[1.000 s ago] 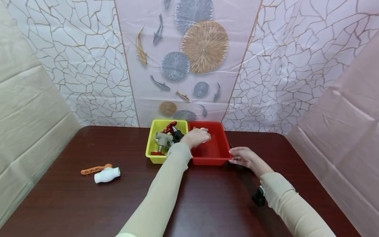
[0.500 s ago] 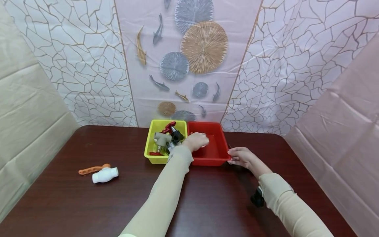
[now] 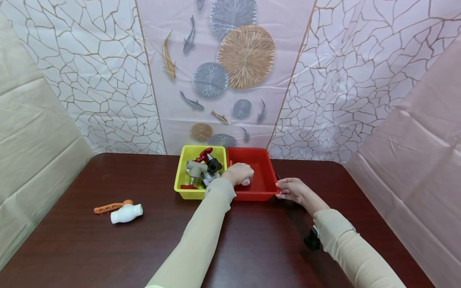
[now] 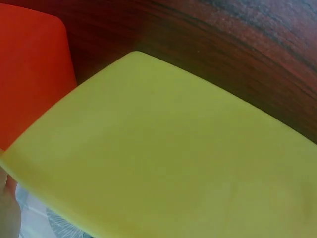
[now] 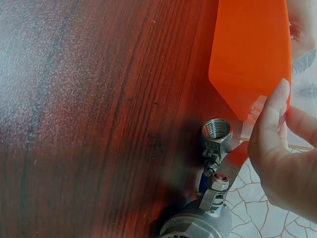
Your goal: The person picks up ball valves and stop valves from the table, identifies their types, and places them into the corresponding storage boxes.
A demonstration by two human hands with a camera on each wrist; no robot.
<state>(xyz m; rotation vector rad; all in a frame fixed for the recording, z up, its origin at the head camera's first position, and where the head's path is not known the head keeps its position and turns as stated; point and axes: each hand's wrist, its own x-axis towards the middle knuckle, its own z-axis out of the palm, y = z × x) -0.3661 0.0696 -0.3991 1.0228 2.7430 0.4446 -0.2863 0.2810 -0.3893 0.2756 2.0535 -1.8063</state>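
My left hand (image 3: 238, 173) is down in the red bin (image 3: 260, 197), its fingers curled over a white ball valve (image 3: 245, 182). Only the valve's pale round end shows below the knuckles, and a bit of orange pokes out behind the hand. At the bin's near right corner, my right hand (image 3: 292, 189) pinches the rim between thumb and fingers, as the right wrist view also shows. Left of the red bin stands the yellow bin (image 3: 189, 195), which holds a grey valve (image 3: 196, 169), a black fitting (image 3: 214, 164) and red-handled parts.
On the left of the table (image 3: 252, 248) lies a white ball valve with an orange handle (image 3: 126, 213). Beside the red bin, the right wrist view shows a small threaded metal valve (image 5: 216, 130) and a larger metal valve (image 5: 198, 223). Draped cloth walls enclose the table's back and sides.
My left hand has sunk slightly lower into the red bin, and the white valve's end now shows below it. My right hand keeps its hold on the bin's corner.
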